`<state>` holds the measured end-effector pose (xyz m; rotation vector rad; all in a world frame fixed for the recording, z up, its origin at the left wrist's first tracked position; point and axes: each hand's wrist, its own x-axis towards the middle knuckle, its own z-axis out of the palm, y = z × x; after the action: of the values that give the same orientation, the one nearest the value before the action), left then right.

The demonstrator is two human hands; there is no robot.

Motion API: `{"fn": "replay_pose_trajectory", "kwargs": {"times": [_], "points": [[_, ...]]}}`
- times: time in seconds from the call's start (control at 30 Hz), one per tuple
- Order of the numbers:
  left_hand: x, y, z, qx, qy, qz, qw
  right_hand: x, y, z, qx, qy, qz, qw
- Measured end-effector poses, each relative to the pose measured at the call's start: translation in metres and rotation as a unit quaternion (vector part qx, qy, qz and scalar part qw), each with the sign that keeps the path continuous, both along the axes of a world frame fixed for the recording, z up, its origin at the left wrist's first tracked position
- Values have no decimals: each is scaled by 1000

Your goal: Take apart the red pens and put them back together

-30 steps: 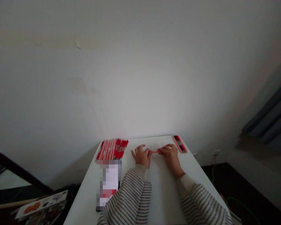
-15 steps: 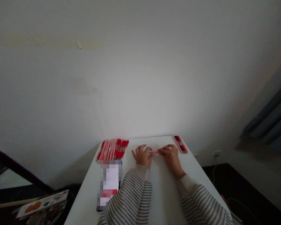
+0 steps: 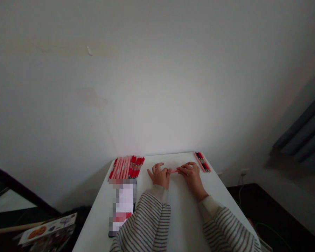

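Both hands are pinching 1 pen [image 3: 174, 170]: left hand [image 3: 159, 176] gripping its left end, right hand [image 3: 191, 176] its right. Bare bench [image 3: 182, 210] is lying nearer; pen rows [image 3: 126, 167] are flanking.

Probably home room: plain white wall [image 3: 157, 87], small white table [image 3: 183, 217], dark curtain [image 3: 304, 136].

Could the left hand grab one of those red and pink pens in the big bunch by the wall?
Probably yes. The left hand lies near the bunch of pens, with only bare table between. But both hands are holding a pink pen, so it must let go first.
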<state>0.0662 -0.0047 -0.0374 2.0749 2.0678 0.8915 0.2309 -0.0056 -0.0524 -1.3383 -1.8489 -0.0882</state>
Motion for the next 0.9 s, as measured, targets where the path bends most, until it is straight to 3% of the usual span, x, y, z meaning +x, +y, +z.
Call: {"fn": "replay_pose_trajectory", "kwargs": {"times": [0.43, 0.9], "points": [[1, -1, 3, 4, -25, -24, 999, 3, 1, -2, -11, -6, -2, 1000], [0, 3, -4, 13, 0, 11, 1000, 1, 0, 1, -16, 2, 4, 1000]]}}
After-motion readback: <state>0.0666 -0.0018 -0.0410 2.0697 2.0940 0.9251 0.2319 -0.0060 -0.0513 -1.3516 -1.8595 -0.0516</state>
